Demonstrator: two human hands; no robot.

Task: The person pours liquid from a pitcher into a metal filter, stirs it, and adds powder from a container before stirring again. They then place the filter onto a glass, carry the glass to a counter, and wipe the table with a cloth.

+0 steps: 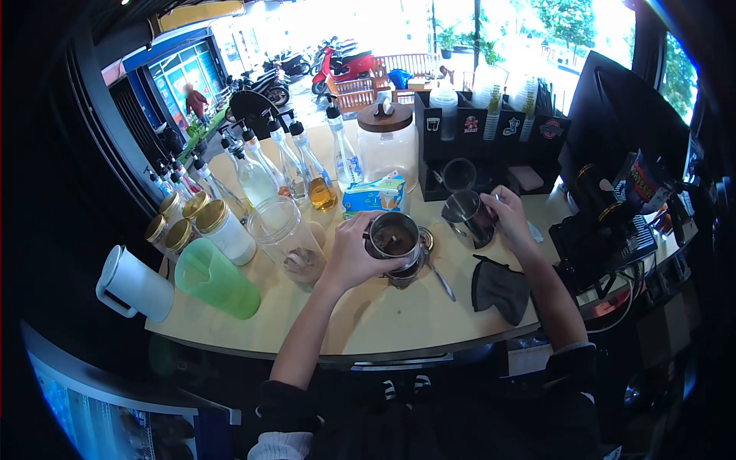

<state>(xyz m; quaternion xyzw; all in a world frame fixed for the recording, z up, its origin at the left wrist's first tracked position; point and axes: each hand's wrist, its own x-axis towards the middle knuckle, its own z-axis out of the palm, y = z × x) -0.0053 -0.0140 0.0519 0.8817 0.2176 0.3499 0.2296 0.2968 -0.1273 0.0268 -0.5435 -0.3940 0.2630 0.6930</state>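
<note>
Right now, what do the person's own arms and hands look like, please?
The left hand and right hand wear no gloves. The left forearm and right forearm are bare, with no watch visible. The left sleeve and right sleeve look black; I see no marking on them.

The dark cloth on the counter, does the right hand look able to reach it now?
Probably yes: the cloth lies close by with nothing on top, but the right hand holds the metal pitcher and would likely need to release it first.
</note>
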